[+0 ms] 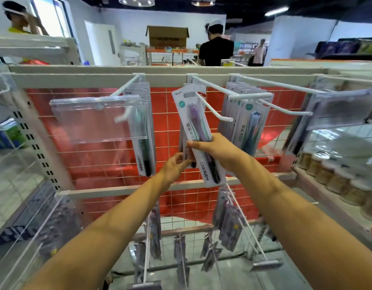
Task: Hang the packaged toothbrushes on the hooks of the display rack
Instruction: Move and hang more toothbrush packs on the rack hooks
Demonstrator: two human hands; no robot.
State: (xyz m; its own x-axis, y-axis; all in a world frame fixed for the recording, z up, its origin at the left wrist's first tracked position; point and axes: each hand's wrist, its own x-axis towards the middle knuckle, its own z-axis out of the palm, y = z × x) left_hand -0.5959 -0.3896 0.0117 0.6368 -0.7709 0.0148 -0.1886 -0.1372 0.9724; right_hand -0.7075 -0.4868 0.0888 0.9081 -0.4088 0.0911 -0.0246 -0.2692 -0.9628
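Right hand (214,148) has its fingers (198,145) curled tight round the purple toothbrush pack (198,135), gripping it mid-card, and the pack's hang slot sits on the middle hook (214,109) of the display rack (160,77), card tilted, foot swinging toward the camera. Left hand (176,166) is just below, fingers pinching what looks like another pack (186,155) tucked behind, mostly hidden. Either side, the left row of packs (144,130) and the right row of packs (245,120) hang against the red grid backing.
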